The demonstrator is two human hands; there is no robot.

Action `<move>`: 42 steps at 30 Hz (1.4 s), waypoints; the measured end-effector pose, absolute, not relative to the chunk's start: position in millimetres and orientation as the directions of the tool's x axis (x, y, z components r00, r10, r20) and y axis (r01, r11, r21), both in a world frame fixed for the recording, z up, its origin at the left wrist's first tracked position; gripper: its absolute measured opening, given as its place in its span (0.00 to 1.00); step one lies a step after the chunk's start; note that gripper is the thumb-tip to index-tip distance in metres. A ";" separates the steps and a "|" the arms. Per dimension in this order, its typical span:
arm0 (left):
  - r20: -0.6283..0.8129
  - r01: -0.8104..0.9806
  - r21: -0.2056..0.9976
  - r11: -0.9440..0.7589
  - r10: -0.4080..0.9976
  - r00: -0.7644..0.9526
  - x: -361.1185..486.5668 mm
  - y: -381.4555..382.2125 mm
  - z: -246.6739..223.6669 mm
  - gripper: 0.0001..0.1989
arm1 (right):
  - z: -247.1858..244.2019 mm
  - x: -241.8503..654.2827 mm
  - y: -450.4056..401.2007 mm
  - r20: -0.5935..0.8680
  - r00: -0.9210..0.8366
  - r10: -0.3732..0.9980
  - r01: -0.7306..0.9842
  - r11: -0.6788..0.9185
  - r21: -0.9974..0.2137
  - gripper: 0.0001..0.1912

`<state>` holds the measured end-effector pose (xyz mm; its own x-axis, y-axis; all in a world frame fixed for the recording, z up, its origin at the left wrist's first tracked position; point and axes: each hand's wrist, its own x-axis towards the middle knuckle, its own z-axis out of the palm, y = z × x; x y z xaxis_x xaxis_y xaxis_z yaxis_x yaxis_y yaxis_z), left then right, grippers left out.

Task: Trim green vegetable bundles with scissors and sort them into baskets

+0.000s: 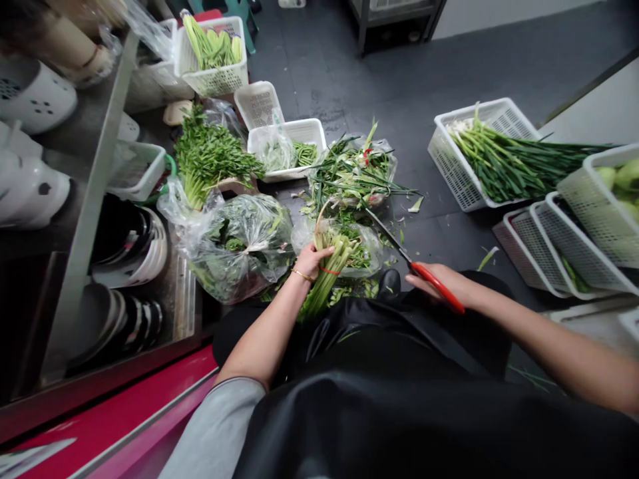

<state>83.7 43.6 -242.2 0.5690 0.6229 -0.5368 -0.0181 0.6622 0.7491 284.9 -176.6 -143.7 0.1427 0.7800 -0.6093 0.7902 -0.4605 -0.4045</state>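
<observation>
My left hand (308, 261) is closed around a bunch of green stalks (327, 273), likely celery, with a red band about it. The cut-looking pale ends point away from me and the lower part reaches down toward my lap. My right hand (439, 283) grips red-handled scissors (435, 286). Their dark, narrow blades point up and left, to the right of the bunch and apart from it. Beneath and beyond the bunch lies a clear plastic bag (372, 256) with green trimmings. Farther off is a heap of leafy scraps (349, 169) on plastic.
To the left lie a bag of leafy greens (244, 243) and a leafy bundle (210, 153). White baskets (212, 80) stand behind. At right, a basket (456, 176) holds scallions (504, 159), beside stacked baskets (542, 256). A shelf with bowls (144, 249) borders the left.
</observation>
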 end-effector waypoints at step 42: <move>-0.610 -0.067 0.690 0.721 0.629 0.482 81.2 51.8 -263.2 0.19 | -190.1 247.5 -167.6 -0.631 0.211 0.746 0.947 -0.317 -0.057 0.27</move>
